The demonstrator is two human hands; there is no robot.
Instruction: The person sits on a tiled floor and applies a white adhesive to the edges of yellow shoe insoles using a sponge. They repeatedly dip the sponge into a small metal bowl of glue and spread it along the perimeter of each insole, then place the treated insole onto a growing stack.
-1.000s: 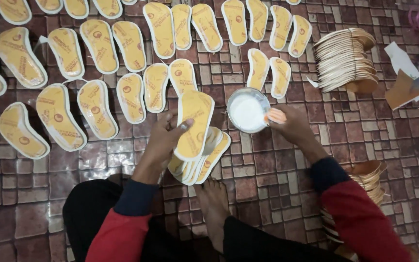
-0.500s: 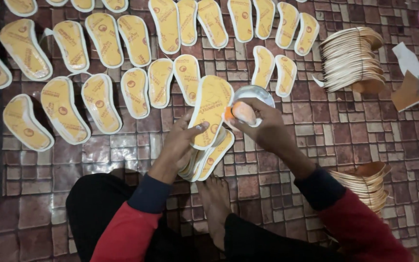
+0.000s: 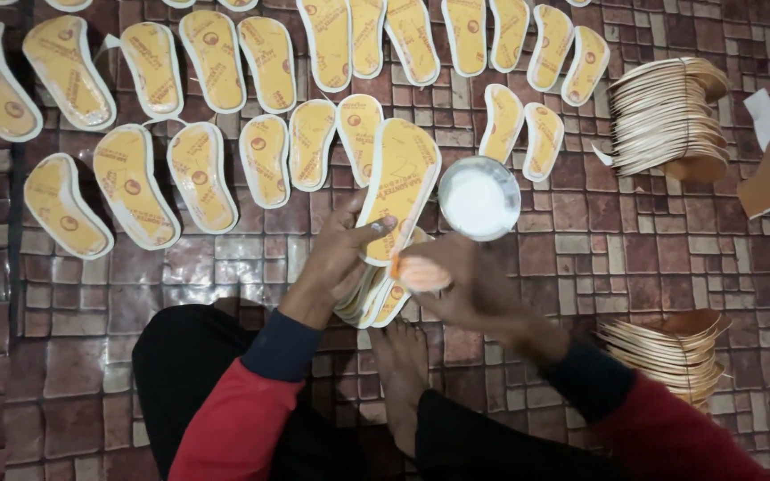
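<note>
The left hand (image 3: 342, 258) grips a yellow insole (image 3: 398, 187) atop a small stack of insoles (image 3: 376, 298); the right hand (image 3: 465, 285) pinches an orange sponge (image 3: 419, 272) beside the white glue bowl (image 3: 479, 198).

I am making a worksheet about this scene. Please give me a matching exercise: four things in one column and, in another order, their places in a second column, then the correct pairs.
Things:
1. top insole
2. round bowl of white liquid
3. orange applicator
4. tall stack of tan insoles

Places:
A. in the right hand
B. upper right on the brick floor
C. under the left hand fingers, on the small pile
D. on the floor just right of the held insole

Pairs: 1-C, 2-D, 3-A, 4-B
</note>
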